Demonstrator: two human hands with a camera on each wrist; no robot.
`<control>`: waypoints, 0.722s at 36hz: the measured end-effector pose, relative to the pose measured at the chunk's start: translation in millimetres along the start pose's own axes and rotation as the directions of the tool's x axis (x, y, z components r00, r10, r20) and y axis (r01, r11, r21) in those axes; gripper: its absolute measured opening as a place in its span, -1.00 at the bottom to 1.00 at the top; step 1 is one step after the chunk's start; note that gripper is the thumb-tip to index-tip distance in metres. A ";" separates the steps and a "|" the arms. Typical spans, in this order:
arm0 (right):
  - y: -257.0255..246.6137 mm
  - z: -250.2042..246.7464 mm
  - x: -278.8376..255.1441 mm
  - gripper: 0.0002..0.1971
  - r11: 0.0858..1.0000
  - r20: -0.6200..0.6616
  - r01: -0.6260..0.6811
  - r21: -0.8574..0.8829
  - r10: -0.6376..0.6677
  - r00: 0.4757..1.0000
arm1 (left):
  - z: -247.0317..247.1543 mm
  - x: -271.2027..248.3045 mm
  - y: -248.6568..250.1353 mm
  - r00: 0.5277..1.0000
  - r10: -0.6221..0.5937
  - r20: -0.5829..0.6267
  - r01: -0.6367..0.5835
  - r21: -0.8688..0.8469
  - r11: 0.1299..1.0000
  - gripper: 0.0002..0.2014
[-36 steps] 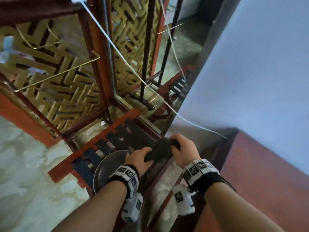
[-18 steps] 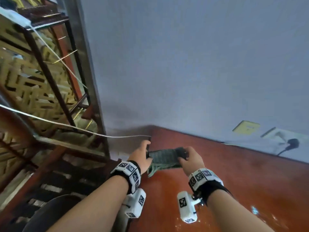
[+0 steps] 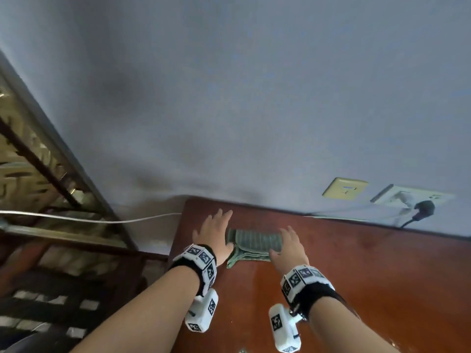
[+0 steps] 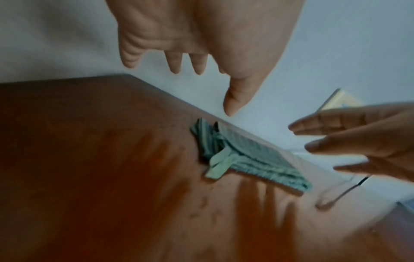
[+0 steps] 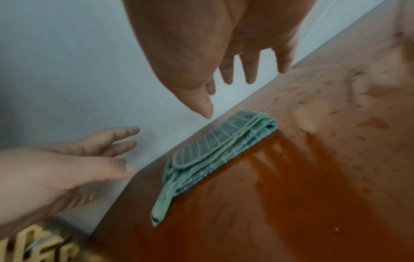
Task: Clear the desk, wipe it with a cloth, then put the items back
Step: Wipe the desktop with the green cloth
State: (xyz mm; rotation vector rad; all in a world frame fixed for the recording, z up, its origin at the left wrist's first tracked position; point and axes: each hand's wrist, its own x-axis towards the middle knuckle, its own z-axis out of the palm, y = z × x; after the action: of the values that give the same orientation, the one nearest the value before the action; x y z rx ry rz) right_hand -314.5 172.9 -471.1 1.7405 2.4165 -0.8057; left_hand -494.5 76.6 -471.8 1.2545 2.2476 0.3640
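You let go of cloth [image 3: 254, 242]; 0.5 s ago both hands gripped it. Now L hand [image 3: 214, 233] & R hand [image 3: 289, 247] were spread, off it. Cloth lay folded on desk [image 3: 356, 276], prob ready to wipe.

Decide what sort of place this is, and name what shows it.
Probably a room in a home: a wooden desk against a painted wall, wall sockets with a plug in one, and a folded cloth on the desk.

1. My arms are bare, no sleeves.
2. Each wrist wears a black band [image 3: 321, 294] carrying white blocks printed with black square markers.
3. A white marker-tagged camera pod [image 3: 202, 314] hangs beneath each.
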 end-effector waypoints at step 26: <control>-85.0 40.1 63.2 -0.51 0.964 -0.120 0.174 0.201 -0.152 0.981 | 2.7 -50.3 -102.2 0.960 -0.224 0.169 0.168 0.292 0.942 -0.30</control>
State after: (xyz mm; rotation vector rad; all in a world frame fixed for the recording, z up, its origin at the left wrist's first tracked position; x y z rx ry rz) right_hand -423.7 190.7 -495.1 1.7063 2.6584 -1.0520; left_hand -543.4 -20.4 -506.3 1.1258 2.2743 -0.1508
